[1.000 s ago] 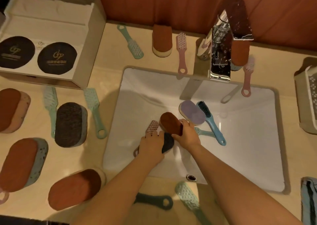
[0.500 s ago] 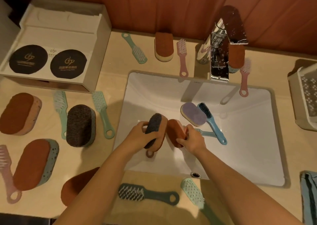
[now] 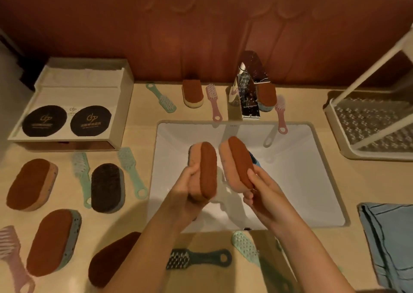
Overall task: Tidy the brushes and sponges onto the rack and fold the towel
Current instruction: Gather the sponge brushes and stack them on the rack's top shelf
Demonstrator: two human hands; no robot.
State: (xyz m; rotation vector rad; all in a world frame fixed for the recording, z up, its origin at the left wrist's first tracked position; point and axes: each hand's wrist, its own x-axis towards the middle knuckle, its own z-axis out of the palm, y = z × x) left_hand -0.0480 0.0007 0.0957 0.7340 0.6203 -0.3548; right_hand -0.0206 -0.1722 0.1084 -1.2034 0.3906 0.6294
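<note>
Above the white sink (image 3: 301, 181), the left hand (image 3: 187, 194) grips one brown-topped sponge (image 3: 204, 169) in curled fingers, the right hand (image 3: 260, 187) another (image 3: 237, 160); the blue towel (image 3: 388, 243) lies at the bench's right edge

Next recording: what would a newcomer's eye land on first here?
Two hands hover over the white sink: the left hand grips one orange sponge, the right hand a second sponge, both on edge. Spare sponges and brushes litter the counter at left; the rack and blue towel sit at right.
</note>
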